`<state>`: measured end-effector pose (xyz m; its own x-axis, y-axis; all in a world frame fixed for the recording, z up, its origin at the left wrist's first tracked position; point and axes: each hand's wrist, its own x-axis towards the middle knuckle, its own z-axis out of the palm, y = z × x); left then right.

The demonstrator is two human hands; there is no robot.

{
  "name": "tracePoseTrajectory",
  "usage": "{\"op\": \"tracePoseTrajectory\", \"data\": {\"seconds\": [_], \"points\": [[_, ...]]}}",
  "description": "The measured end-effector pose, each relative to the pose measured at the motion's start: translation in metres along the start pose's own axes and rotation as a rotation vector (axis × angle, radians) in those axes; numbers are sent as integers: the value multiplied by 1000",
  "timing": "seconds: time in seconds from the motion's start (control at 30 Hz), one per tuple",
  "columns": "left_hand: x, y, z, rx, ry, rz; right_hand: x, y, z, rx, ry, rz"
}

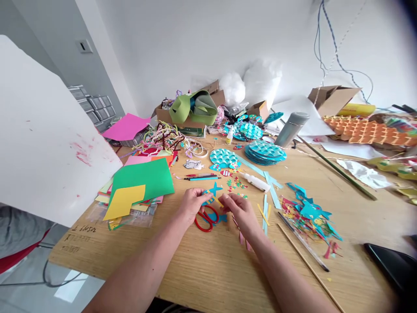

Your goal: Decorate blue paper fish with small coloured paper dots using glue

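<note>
My left hand (pixel 192 203) pinches a small blue paper fish (pixel 212 194) with yellow stripes, held just above the wooden table (pixel 208 261). My right hand (pixel 239 210) is closed in a pinch at the fish's right side, on a thin yellow paper strip (pixel 217 201). Red-handled scissors (pixel 206 218) lie on the table directly under both hands, next to a blue paper scrap (pixel 220 218).
A stack of coloured paper sheets (pixel 138 187) lies to the left, with a glue bottle (pixel 257 181), pens (pixel 202 177) and teal scalloped discs (pixel 265 151) behind. Paper scraps (pixel 309 215) and thin sticks (pixel 306 250) lie right. Boxes and a grey flask (pixel 291 129) stand at the back.
</note>
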<state>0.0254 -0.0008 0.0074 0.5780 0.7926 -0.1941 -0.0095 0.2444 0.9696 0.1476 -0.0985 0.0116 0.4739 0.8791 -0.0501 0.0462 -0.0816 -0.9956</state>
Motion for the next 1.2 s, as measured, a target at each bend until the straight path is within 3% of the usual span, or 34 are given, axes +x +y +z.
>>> {"op": "tracePoseTrajectory", "data": {"seconds": [0.1,0.2,0.37,0.53,0.87,1.03,1.2], "points": [[1,2,0,-53,46,-7,-1,0,-1,-180,52,-114],[5,6,-4,-211,153,-5,-7,1,2,-431,134,-323],[13,9,-13,-332,296,35,-20,2,20,-883,-91,-563],[13,6,-14,-366,279,59,-27,7,35,-1220,-130,-575],[13,8,-13,-375,304,88,-26,12,44,-1451,-65,-544],[13,14,-17,-430,340,141,-23,19,40,-1419,70,-539],[13,24,-24,-539,399,192,-20,22,31,-1252,103,-530]]}}
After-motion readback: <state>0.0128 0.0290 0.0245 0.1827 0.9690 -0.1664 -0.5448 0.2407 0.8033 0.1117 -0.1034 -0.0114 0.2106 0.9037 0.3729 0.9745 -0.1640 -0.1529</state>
